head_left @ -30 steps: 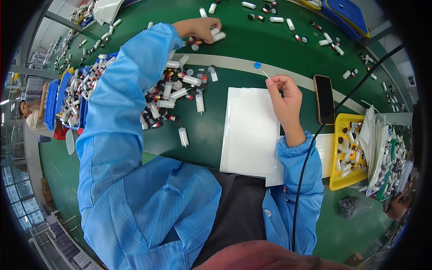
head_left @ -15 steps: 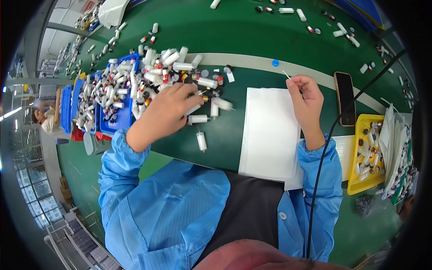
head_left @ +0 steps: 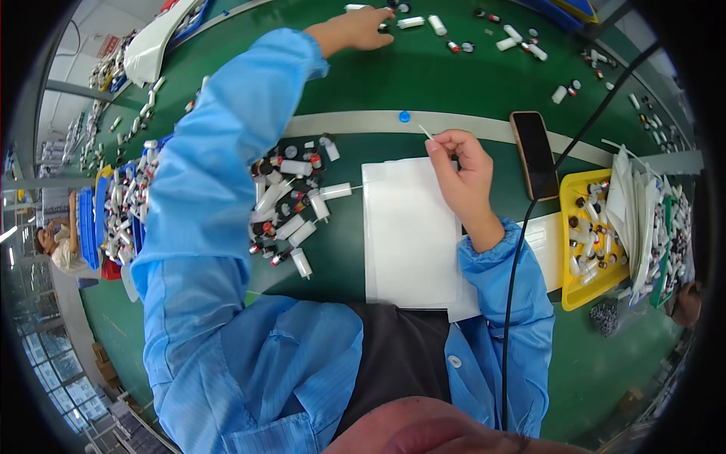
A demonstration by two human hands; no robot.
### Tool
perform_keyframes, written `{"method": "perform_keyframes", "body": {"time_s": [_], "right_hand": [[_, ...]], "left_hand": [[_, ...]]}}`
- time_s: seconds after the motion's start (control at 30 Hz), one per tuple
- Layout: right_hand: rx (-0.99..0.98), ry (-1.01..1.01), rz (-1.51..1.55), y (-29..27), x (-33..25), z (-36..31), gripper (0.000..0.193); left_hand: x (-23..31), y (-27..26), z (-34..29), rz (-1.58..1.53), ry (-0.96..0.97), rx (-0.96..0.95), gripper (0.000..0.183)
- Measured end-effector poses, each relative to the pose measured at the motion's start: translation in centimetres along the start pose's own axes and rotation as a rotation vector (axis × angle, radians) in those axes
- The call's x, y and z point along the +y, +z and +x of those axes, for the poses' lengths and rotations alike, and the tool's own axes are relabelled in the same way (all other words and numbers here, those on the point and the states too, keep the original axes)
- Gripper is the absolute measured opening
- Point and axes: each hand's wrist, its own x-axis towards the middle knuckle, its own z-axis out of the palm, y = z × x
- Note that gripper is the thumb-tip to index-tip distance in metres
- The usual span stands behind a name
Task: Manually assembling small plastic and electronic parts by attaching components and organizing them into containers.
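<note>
On the green table point(head_left: 423, 83), the person stretches the left hand point(head_left: 357, 29) far forward, to the scattered small white vials point(head_left: 412, 22) at the far side. Its fingers are bent down over something there, but I cannot tell if they hold a vial or only touch the table. The blue sleeve point(head_left: 219, 144) of this arm passes over a pile of white vials with red and black caps point(head_left: 291, 204), which lies left of a white sheet point(head_left: 412, 227).

Nearer to the body, the right hand point(head_left: 463, 174) rests on the upper right corner of the white sheet. Its fingers point(head_left: 437, 145) are pinched together on a thin white stick point(head_left: 426, 132), which points up and to the left, toward a small blue cap point(head_left: 404, 116) lying apart on the grey strip. Just right of this hand lies a black phone point(head_left: 534, 153), screen dark. Farther right stands a yellow tray point(head_left: 572, 291) with more vials inside. At the left edge are blue trays point(head_left: 94, 227), also filled with vials.
</note>
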Motion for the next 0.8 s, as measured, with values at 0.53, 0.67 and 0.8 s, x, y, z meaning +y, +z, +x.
{"method": "perform_keyframes", "body": {"time_s": [0.53,0.67,0.8], "right_hand": [[0.178,-0.364,-0.007,0.5,-0.2,-0.2,0.058],[0.003,-0.432,0.049,1.4,-1.4,-0.9,0.077],[0.02,-0.435,0.039,1.8,-0.8,-0.4,0.075]], "left_hand": [[12.7,-6.6,-10.8,-0.936,-0.264,0.187,0.043],[19.6,-5.1,-16.3,-1.412,-0.271,0.27,0.042],[21.6,-4.1,-16.6,-2.026,-0.359,0.152,0.046]]}}
